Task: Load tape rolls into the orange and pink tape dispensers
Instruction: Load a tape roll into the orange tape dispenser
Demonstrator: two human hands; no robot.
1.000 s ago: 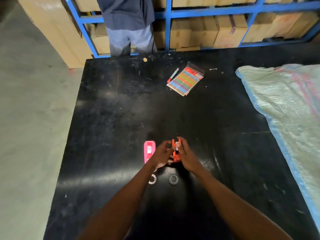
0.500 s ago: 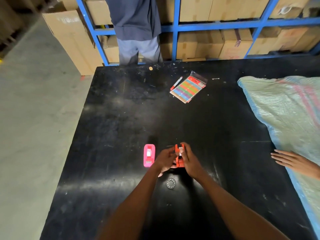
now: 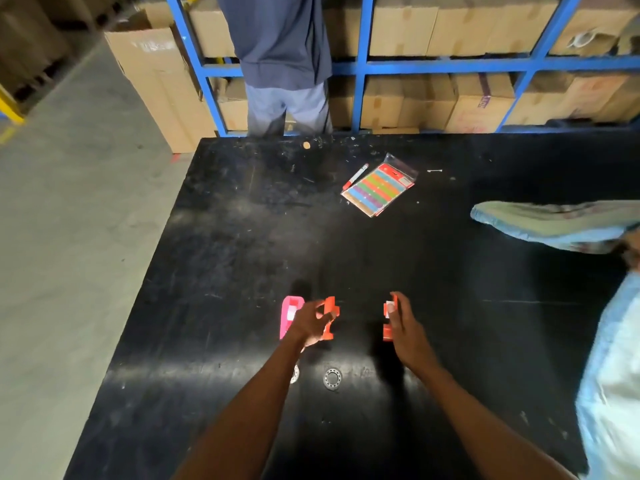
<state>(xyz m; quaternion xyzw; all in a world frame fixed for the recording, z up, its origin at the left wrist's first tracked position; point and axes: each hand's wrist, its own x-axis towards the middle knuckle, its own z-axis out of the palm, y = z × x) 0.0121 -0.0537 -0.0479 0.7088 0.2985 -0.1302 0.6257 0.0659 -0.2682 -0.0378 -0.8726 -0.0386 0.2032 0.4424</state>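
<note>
**Orange dispenser split into two halves, one in each hand, above a black table**

The left hand (image 3: 313, 322) has its fingers curled shut around one orange dispenser half (image 3: 329, 317), thumb and fingertips pinching its edge. The right hand (image 3: 405, 327) holds the other orange half (image 3: 389, 318) against its fingers, which are closed loosely along the piece's side; a small white part shows at the top of that half. The two halves are well apart, with bare table between them.

Just left of the left hand, the pink dispenser (image 3: 289, 317) lies flat on the black table (image 3: 225, 271), closed and partly hidden by the knuckles. Near the wrists, closer to the viewer, lie two small clear tape rolls: one (image 3: 332, 378) in full view, the other (image 3: 294, 374) half hidden behind the left forearm.

Further off lie a packet of coloured strips (image 3: 379, 189) and a red-tipped pen (image 3: 355, 176). A pale cloth (image 3: 554, 225) appears at the right edge, blurred.

Risks, as a judgement: the white part could drop out of the loosely held right half. The clear rolls are hard to see on the glossy table, and the left forearm could knock the hidden one away. Rejoining the halves out of line could pinch the roll.
</note>
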